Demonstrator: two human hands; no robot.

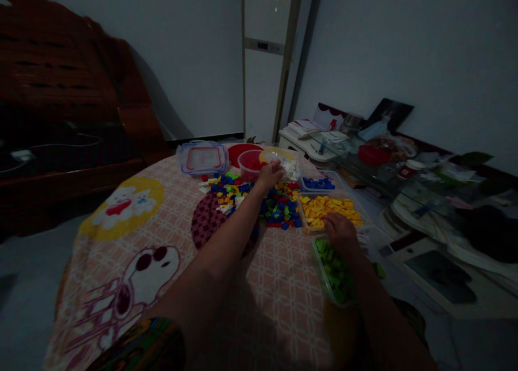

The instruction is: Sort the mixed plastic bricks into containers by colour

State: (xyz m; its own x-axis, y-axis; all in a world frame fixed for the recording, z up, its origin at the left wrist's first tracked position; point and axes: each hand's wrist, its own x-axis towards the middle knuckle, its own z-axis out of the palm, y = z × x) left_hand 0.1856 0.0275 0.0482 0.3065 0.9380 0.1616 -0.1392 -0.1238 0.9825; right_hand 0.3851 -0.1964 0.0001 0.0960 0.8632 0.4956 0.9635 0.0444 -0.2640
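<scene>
My left hand (272, 176) reaches over the far part of the mixed brick pile (283, 206), beside a round clear tub with red pieces (250, 163) and a clear bag of white pieces (290, 169). Whether its fingers hold anything is too small and dark to tell. My right hand (339, 229) is at the near edge of the tray of yellow bricks (319, 209), its fingers bent down at the bricks; what they hold, if anything, is hidden. Below that wrist sits a tray of green bricks (334, 274). Blue bricks (319, 183) lie in another tray behind the yellow ones.
A patterned cloth (275, 284) covers the round table. Clear lids (203, 158) lie at the back left, near a red round dish (238, 151). A dark purple mat (206, 220) lies partly under the bricks. A cluttered glass stand (348, 158) is at the right.
</scene>
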